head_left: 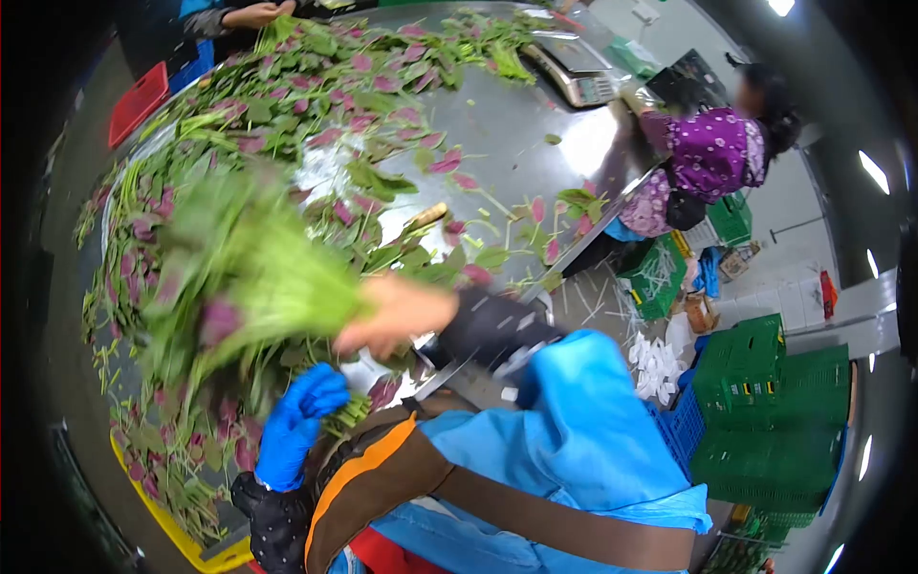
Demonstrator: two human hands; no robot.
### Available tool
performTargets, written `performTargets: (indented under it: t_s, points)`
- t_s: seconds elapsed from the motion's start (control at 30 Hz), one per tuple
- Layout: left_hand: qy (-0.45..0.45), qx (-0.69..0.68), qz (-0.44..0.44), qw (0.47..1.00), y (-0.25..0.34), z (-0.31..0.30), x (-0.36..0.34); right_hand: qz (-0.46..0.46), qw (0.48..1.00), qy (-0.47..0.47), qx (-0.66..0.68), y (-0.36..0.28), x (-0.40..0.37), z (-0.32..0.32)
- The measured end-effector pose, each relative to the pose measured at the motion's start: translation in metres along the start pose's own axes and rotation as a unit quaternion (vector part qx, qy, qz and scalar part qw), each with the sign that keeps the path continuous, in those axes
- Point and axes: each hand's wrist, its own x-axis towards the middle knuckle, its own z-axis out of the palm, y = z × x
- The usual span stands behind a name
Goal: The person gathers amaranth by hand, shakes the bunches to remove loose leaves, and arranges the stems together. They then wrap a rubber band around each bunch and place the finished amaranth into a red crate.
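Observation:
My right hand point(397, 311), bare and blurred by motion, is closed around the stems of a large bunch of amaranth greens point(287, 282). The bunch spreads leftward over the table, its leaves green with purple-red. Below it, my left hand point(301, 411) wears a blue glove, its fingers curled. Cut stem ends of a second bunch of greens point(352, 411) stick out beside those fingers, close to my body; the glove and the upper bunch hide much of it. Loose amaranth point(316, 86) covers much of the metal table point(497, 124).
A digital scale point(574, 72) stands at the table's far side. A person in purple point(712, 158) is at the right edge, another person's hands point(258, 14) hold greens at top left. Green crates point(755, 411) are stacked at right; a red crate point(139, 103) is at left.

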Motion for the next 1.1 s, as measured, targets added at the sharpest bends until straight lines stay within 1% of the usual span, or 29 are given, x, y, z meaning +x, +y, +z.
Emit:
performTargets:
  t_s: [0.03,0.07,0.1,0.13,0.17,0.2,0.23,0.3,0.33,0.37,0.43,0.47,0.5,0.53,0.6,0.63,0.67,0.73,0.8,0.87,0.93,0.97,1.0,1.07,1.1]
  points:
    - [-0.005,0.005,-0.076,0.997,-0.009,-0.012,-0.008,-0.024,0.994,0.102,0.013,-0.009,-0.017,-0.024]
    - [-0.005,0.028,-0.099,0.995,-0.017,-0.019,-0.014,0.0,0.988,0.149,-0.04,-0.018,-0.035,-0.059]
    - [0.034,0.049,-0.091,0.994,-0.024,-0.024,-0.018,-0.07,0.967,0.237,-0.057,-0.021,-0.052,-0.084]
    - [0.071,0.07,-0.081,0.992,-0.03,-0.027,-0.022,-0.082,0.968,0.238,-0.022,-0.024,-0.072,-0.109]
    - [0.124,0.037,-0.098,0.987,-0.032,-0.03,-0.024,-0.122,0.96,0.252,0.016,-0.019,-0.085,-0.132]
    - [0.175,0.005,-0.114,0.978,-0.033,-0.034,-0.025,-0.115,0.955,0.271,0.024,-0.001,-0.094,-0.16]
    - [0.197,0.001,-0.091,0.976,-0.036,-0.038,-0.027,-0.085,0.951,0.293,0.051,0.016,-0.101,-0.183]
    - [0.237,-0.028,-0.091,0.967,-0.046,-0.043,-0.028,-0.013,0.937,0.342,0.07,0.084,-0.109,-0.234]
    - [0.257,-0.041,-0.09,0.961,-0.052,-0.045,-0.028,0.076,0.924,0.373,0.03,0.118,-0.114,-0.249]
    - [0.266,-0.046,-0.096,0.958,-0.058,-0.046,-0.028,0.2,0.896,0.385,-0.1,0.145,-0.116,-0.255]
    - [0.258,-0.032,-0.116,0.958,-0.066,-0.051,-0.03,0.322,0.874,0.36,0.052,0.192,-0.106,-0.247]
    - [0.253,-0.023,-0.132,0.958,-0.069,-0.052,-0.032,0.224,0.898,0.247,0.287,0.176,-0.102,-0.216]
    - [0.253,-0.031,-0.136,0.957,-0.072,-0.053,-0.034,0.204,0.884,0.218,0.359,0.156,-0.097,-0.183]
    - [0.252,-0.04,-0.139,0.957,-0.076,-0.053,-0.034,0.175,0.895,0.18,0.369,0.15,-0.094,-0.162]
    - [0.252,-0.051,-0.144,0.956,-0.08,-0.053,-0.031,0.101,0.909,0.195,0.354,0.111,-0.093,-0.13]
    - [0.255,-0.051,-0.148,0.954,-0.083,-0.052,-0.031,0.055,0.912,0.221,0.341,0.093,-0.099,-0.133]
    - [0.258,-0.05,-0.151,0.953,-0.083,-0.052,-0.031,0.008,0.912,0.246,0.327,0.077,-0.107,-0.143]
    - [0.265,-0.039,-0.15,0.952,-0.081,-0.049,-0.03,-0.035,0.919,0.299,0.254,0.043,-0.128,-0.169]
    - [0.274,-0.036,-0.149,0.95,-0.081,-0.047,-0.028,-0.102,0.918,0.357,0.138,0.023,-0.15,-0.198]
    - [0.286,-0.037,-0.151,0.946,-0.084,-0.048,-0.03,-0.127,0.902,0.403,0.093,0.015,-0.171,-0.232]
    - [0.293,-0.033,-0.16,0.942,-0.087,-0.05,-0.031,-0.144,0.883,0.439,0.081,0.02,-0.185,-0.269]
    - [0.297,-0.033,-0.165,0.94,-0.088,-0.05,-0.031,-0.134,0.878,0.445,0.113,0.03,-0.192,-0.29]
    - [0.3,-0.033,-0.169,0.938,-0.089,-0.052,-0.032,-0.119,0.861,0.465,0.17,0.048,-0.199,-0.314]
    - [0.304,-0.034,-0.17,0.937,-0.098,-0.054,-0.032,-0.092,0.815,0.498,0.281,0.107,-0.208,-0.355]
    - [0.304,-0.034,-0.173,0.936,-0.1,-0.055,-0.03,-0.094,0.793,0.506,0.327,0.157,-0.203,-0.368]
